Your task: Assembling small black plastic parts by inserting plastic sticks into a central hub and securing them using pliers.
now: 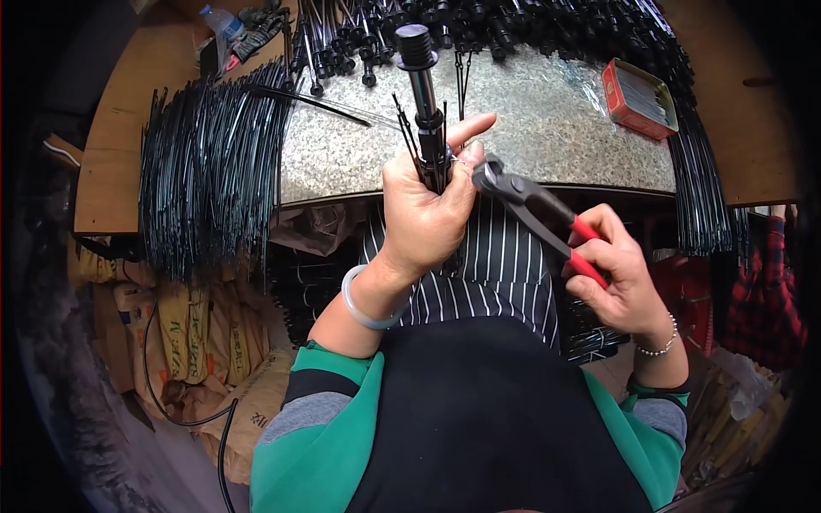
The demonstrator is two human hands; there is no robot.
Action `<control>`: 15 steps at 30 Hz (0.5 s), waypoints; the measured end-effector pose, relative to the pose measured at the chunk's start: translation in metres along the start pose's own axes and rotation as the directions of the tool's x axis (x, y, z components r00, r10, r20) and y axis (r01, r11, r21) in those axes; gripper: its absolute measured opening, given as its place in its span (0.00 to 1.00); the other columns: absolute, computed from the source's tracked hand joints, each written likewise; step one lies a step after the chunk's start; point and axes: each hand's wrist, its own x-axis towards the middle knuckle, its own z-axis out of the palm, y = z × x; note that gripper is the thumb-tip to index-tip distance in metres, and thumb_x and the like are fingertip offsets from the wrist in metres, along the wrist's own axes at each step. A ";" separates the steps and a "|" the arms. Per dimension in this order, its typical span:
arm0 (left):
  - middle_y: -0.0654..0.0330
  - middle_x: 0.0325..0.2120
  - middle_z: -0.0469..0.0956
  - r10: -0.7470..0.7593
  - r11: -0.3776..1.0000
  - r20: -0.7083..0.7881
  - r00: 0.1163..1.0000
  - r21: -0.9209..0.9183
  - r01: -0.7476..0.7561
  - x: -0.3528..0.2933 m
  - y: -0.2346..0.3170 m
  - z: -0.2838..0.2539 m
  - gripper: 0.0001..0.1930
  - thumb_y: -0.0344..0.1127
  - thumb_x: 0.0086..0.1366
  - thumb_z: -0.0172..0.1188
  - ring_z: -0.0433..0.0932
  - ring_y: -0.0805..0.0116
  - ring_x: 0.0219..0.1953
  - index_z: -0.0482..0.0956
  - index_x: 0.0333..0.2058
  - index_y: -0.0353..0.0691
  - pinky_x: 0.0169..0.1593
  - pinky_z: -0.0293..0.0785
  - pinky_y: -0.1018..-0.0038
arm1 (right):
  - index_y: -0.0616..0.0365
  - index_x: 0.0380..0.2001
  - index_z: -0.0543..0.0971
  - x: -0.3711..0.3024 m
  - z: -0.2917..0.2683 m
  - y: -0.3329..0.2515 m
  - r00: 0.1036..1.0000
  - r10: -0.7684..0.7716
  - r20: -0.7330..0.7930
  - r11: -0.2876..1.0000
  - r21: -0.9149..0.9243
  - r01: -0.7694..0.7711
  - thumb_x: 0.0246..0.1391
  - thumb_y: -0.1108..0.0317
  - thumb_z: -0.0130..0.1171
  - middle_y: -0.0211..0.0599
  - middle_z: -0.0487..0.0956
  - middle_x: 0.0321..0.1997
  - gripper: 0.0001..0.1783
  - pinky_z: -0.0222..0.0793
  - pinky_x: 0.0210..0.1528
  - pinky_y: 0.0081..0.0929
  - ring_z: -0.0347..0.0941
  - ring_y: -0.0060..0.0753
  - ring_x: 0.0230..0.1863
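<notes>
My left hand [423,215] is closed around the lower part of an umbrella frame [422,92]. The frame stands nearly upright, with a ridged black knob on top and several thin black ribs around the shaft. My left index finger points out to the right. My right hand [617,265] grips pincers [534,207] by their red handles. The dark jaws are beside my left thumb, where a thin bit of wire shows next to the frame. Whether the jaws bite on that wire cannot be made out.
A stone-patterned worktop [333,167] lies ahead. Long black ribs [214,162] hang over its left edge, and more ribs [703,192] over its right. Black umbrella shafts [368,51] line the back. An open red box [654,129] holds thin metal pieces. Sacks [248,338] are below.
</notes>
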 end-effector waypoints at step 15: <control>0.71 0.20 0.66 0.132 0.990 0.073 0.988 0.044 -0.136 -0.002 -0.002 0.000 0.19 0.35 0.61 0.54 0.57 0.89 0.16 0.71 0.46 0.26 0.17 0.50 0.88 | 0.62 0.25 0.76 0.003 -0.011 -0.016 1.000 0.006 -0.002 0.988 -0.156 -0.006 0.44 0.57 0.61 0.41 0.66 0.33 0.17 0.62 0.36 0.25 0.65 0.34 0.33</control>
